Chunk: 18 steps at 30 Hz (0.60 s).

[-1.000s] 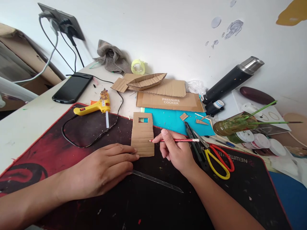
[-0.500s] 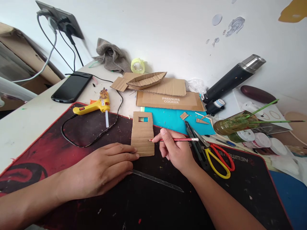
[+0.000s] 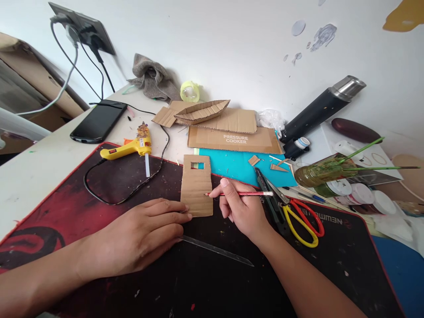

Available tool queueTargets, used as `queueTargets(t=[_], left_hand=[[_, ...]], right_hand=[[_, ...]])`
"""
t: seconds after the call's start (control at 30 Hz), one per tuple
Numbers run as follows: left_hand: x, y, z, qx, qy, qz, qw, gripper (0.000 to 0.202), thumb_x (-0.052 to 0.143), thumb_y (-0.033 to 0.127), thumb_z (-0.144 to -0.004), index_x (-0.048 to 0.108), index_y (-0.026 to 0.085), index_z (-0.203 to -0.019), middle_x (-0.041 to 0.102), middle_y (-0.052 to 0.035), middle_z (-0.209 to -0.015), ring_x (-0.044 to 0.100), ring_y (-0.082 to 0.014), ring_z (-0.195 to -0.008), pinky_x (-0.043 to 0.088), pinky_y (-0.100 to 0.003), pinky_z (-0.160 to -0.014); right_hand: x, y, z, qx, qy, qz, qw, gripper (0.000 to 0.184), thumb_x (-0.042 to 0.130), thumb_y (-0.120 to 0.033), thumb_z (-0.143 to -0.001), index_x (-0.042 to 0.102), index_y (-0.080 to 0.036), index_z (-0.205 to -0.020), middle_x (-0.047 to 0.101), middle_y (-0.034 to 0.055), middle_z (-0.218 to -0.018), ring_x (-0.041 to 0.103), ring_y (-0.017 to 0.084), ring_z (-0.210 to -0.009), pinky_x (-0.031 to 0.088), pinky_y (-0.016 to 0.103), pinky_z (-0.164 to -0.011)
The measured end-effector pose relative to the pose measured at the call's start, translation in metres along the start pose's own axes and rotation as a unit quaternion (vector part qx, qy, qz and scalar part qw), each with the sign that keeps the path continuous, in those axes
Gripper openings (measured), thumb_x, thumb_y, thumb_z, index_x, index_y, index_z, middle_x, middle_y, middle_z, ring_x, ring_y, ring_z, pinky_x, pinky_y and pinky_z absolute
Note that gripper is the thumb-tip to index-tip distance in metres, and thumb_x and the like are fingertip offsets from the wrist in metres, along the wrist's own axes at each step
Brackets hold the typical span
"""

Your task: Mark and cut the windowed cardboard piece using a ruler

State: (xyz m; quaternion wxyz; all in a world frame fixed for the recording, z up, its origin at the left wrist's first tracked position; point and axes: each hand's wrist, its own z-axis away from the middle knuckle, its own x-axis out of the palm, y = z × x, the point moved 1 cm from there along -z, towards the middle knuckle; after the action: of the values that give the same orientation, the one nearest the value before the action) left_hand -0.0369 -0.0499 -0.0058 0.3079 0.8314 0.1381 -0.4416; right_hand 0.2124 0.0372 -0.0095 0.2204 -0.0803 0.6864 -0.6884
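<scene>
A small cardboard rectangle [image 3: 196, 185] with a cut-out window lies on the black and red desk mat [image 3: 99, 207]. My left hand [image 3: 142, 236] lies flat with fingers stretched out, its fingertips pressing the cardboard's lower left corner. My right hand [image 3: 243, 207] pinches a red pencil [image 3: 248, 193], whose tip touches the cardboard's right edge. A metal ruler [image 3: 217, 250] lies on the mat, partly under my left hand.
A yellow glue gun [image 3: 127, 148] with its cable, a phone [image 3: 98, 121], cardboard sheets [image 3: 232, 132] and a cardboard boat [image 3: 202, 111] lie behind. A box cutter [image 3: 270, 198], scissors [image 3: 303, 221], a jar with brushes [image 3: 326, 170] and a flask [image 3: 323, 108] crowd the right.
</scene>
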Motion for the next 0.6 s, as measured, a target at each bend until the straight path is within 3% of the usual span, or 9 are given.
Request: queueTargets(t=[0.6], left_hand=[[0.0008,-0.0003,0.0019,-0.001,-0.014,-0.010,1.000,0.015,0.058,0.013,-0.110,0.068,0.016,-0.121,0.082,-0.0111,-0.130,0.073,-0.0268,-0.130,0.062,-0.039,-0.109]], right_hand=[[0.0000,0.0000,-0.0007,-0.003,-0.007,0.019,1.000,0.060,0.050,-0.065,-0.113,0.078,-0.019,-0.086,0.055,-0.0047,-0.048,0.045,0.010,-0.038,0.034,0.025,-0.041]])
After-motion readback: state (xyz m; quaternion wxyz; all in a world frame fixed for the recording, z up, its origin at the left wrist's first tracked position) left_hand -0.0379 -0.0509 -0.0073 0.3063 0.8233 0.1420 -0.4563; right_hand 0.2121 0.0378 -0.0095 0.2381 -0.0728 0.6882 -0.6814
